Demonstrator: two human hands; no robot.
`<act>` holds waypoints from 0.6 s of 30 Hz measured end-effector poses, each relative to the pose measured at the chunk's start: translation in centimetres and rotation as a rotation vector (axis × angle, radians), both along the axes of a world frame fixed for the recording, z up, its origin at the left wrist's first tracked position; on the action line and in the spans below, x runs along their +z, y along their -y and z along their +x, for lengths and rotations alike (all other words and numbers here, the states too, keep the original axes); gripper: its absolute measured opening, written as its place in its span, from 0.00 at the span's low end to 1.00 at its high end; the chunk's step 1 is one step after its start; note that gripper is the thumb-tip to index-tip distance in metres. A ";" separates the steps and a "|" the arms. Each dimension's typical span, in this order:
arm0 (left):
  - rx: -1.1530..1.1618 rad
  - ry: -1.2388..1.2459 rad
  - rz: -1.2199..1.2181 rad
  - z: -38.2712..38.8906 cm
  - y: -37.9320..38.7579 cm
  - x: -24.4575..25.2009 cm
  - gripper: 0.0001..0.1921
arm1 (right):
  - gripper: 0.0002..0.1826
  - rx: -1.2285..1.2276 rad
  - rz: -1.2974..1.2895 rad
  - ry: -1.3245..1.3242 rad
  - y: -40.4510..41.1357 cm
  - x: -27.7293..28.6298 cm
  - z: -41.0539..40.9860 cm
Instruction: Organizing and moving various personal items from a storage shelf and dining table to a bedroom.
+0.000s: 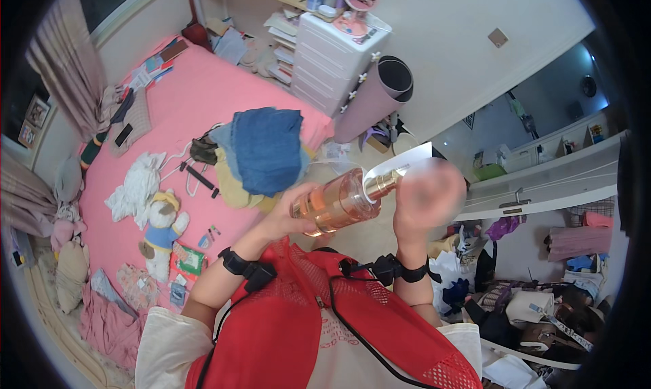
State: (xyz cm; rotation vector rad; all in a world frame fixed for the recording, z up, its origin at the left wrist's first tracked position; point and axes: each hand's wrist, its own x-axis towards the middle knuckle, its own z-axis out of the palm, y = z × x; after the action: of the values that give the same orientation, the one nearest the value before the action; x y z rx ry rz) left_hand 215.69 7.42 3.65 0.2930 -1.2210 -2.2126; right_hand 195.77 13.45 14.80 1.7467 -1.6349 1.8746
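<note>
A clear bottle of amber-pink liquid (335, 201) lies tilted in front of my chest. My left hand (292, 208) is wrapped around its base. The gold neck (381, 184) points up and right to my right hand (430, 198), which is at its end. Blur covers the right-hand fingers, so their grip is unclear. A white paper tag (402, 157) with small print stands out beside the neck. Each wrist wears a black strap with a small device, the left one (246, 269) and the right one (396, 269).
On the pink bed (203, 84) lie folded jeans (267, 150), a plush toy (165, 231) and a black-barred hanger (201, 180). A white drawer unit (325, 58) and a rolled mat (374, 99) stand beyond. At right is an open cabinet (529, 201) above bags (529, 307).
</note>
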 end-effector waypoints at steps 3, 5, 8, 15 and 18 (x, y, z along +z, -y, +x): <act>0.079 0.145 -0.241 -5.2 0.6 1.1 0.36 | 0.19 -0.131 -0.057 -0.036 -0.1 0.3 -5.2; 0.125 0.143 -0.238 -9.0 0.6 2.1 0.35 | 0.18 -0.113 0.142 0.009 -0.2 0.0 -9.3; 0.120 0.123 -0.259 -13.9 1.3 1.8 0.33 | 0.13 -0.113 0.137 -0.029 0.8 0.1 -14.4; -0.101 0.083 -0.047 -21.7 2.5 0.4 0.33 | 0.06 0.055 0.339 -0.151 0.9 0.0 -22.5; -0.199 0.078 -0.007 -24.0 3.9 -0.7 0.33 | 0.04 0.048 0.346 -0.136 1.8 -0.2 -24.8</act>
State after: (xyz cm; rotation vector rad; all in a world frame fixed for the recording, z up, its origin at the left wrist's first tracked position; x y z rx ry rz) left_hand 191.72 3.56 2.92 0.2680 -1.3508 -2.3847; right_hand 171.02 11.67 14.60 2.0048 -1.9707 1.5191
